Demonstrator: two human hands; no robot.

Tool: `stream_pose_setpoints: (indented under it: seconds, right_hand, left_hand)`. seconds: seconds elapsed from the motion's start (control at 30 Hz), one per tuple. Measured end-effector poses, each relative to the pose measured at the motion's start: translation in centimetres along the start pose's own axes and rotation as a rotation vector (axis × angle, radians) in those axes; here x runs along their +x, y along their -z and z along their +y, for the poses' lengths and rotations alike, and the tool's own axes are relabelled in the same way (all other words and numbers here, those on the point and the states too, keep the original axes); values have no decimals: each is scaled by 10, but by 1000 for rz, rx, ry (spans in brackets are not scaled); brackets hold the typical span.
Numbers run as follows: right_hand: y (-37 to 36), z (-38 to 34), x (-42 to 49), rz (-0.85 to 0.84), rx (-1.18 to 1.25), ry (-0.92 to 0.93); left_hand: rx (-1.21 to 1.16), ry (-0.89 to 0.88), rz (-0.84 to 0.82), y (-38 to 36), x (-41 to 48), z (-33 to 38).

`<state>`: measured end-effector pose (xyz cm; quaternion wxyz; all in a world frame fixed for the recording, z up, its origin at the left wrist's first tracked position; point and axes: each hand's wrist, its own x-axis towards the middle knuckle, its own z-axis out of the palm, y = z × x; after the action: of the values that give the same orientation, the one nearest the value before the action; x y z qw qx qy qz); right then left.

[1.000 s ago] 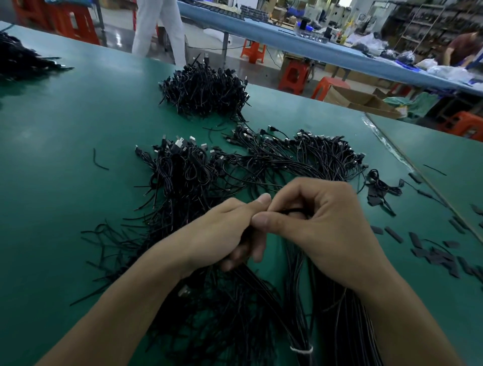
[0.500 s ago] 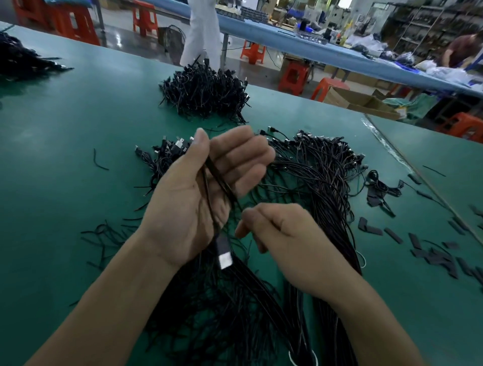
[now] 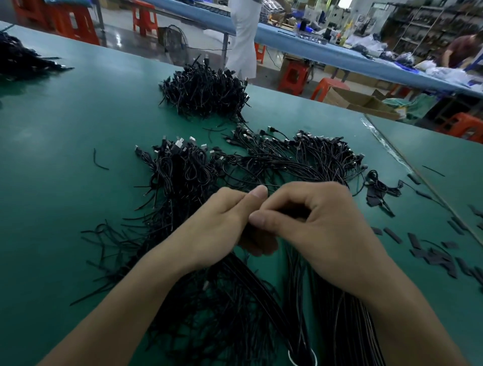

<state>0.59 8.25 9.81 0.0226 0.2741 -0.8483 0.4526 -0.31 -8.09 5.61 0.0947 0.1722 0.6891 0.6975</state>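
Smooth green matting [image 3: 65,209] covers the workbench. The left hand [image 3: 219,224] and right hand [image 3: 321,230] meet, both curled tight around a thin black cable [image 3: 291,211], mostly hidden inside the grip. Glossy tangled heaps [image 3: 188,172] lie beyond the grip, and straight bundled strands [image 3: 339,313] lie beneath it.

Soft, even indoor light falls from overhead onto my green bench [image 3: 65,209], leaving a pale sheen on its far left. My fingers [image 3: 261,193] look slightly soft, and they throw only a faint shadow where they meet. The black cables [image 3: 261,167] sink into dark masses with little detail. Beyond the bench, the floor [image 3: 121,32] shows white glare spots, and a window [image 3: 343,3] at the top is blown out. The wide-angle lens bends the bench edges, and the background is smeared towards the corners.
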Motion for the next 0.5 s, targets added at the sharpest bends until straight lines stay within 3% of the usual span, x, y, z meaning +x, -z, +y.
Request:
stream_pose_setpoints:
  seconds: [0.1, 0.23, 0.4, 0.5]
  right_hand:
    - [3, 1, 0, 53, 228, 28]
    - [4, 8, 1, 198, 234, -20]
    - [3, 9, 0, -59, 457, -52]
    - [5, 6, 1, -136, 446, -26]
  left_hand:
    - [-32, 39, -132, 1, -5, 5]
    - [-57, 23, -179, 5, -6, 4]
    - [-326, 25, -386, 12, -8, 2]
    - [-427, 32, -494, 15, -11, 2]
